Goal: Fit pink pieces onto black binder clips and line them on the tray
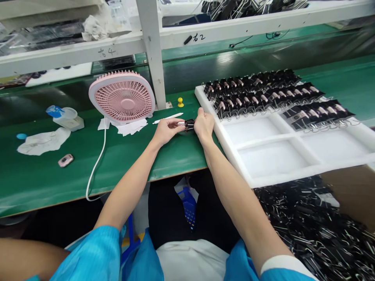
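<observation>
My left hand (167,132) is closed, thumb and fingers pinching a small pink device (181,123) that is mostly hidden by the fingertips. Against it sits a black binder clip (190,125) with wire handles. My right hand (204,124) grips the clip from the right, its fingers wrapped around the handles. Both hands are low over the green table mat (175,156), just left of a white foam tray (252,182). Rows of pink devices clamped with black binder clips (263,97) stand in the tray's far compartments.
A pink fan (127,102) with a white cable stands left, near a white pen (168,118) and yellow knob (180,102). Another pink device (65,160), tissue (45,141) and bottle (68,119) lie farther left. Loose binder clips (316,230) fill a box below the tray.
</observation>
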Available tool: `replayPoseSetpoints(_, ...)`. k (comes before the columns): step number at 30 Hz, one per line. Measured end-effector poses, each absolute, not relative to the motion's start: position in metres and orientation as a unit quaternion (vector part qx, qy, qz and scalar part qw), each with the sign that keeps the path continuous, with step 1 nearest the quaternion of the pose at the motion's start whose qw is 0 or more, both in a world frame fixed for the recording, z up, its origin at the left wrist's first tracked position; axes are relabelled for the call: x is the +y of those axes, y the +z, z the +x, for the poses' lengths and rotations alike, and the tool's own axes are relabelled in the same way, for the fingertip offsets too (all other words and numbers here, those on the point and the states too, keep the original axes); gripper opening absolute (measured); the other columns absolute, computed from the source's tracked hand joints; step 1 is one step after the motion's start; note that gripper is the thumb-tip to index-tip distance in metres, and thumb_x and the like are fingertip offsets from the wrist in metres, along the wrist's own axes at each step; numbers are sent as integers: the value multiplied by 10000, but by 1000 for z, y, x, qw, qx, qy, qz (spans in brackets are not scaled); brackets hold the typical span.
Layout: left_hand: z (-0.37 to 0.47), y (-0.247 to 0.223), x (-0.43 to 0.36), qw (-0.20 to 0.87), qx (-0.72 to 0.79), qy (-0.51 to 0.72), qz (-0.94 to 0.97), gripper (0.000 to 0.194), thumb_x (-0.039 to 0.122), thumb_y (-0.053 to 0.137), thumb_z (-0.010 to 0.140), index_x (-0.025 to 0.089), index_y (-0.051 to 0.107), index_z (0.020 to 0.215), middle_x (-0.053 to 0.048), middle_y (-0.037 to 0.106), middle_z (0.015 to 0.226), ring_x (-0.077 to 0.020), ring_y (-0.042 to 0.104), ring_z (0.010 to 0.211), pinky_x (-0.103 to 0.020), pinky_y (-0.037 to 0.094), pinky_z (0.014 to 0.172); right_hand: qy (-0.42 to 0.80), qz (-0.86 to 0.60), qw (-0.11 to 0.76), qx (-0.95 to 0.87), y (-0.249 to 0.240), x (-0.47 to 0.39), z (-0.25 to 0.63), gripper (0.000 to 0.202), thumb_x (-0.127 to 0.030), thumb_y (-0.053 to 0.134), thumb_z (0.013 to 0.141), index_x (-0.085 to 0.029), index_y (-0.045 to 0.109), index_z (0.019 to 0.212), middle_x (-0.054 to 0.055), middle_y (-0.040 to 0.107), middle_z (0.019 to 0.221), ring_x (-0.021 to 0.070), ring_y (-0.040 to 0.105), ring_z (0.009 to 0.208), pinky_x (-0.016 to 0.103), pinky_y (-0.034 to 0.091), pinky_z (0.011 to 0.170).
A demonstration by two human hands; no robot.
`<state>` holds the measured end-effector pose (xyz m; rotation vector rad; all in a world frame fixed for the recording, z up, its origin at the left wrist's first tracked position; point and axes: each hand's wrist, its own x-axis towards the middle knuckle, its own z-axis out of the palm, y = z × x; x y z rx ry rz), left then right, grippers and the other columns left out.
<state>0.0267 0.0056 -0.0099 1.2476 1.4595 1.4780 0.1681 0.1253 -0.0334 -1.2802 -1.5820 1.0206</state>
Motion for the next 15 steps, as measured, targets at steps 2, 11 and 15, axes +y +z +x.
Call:
replayPoseSetpoints(2,27,-10,6,348,564,574,481,486,453,952,673,149,851,1039,-117,810,944,-296,764,880,-445,617,852,407,-512,424,-626,-32,124,168,619,-696,383,1043,-251,575,657,74,571,643,307,633,834,400,504,833)
replayPoseSetpoints(11,28,1,11,311,583,598,453,566,511,969,595,152,820,1007,-88,796,921,-233,727,840,-366,600,819,383,-553,387,-631,2,94,165,727,-729,258,1082,-229,620,698,110,687,780,321,676,911,441,507,932)
replayPoseSetpoints(15,23,9,20,306,581,654,376,557,477,989,603,180,765,1018,-12,768,980,-170,676,875,-274,574,767,418,-543,332,-648,15,50,184,631,-684,407,1082,-247,678,717,5,684,760,250,674,848,393,516,912)
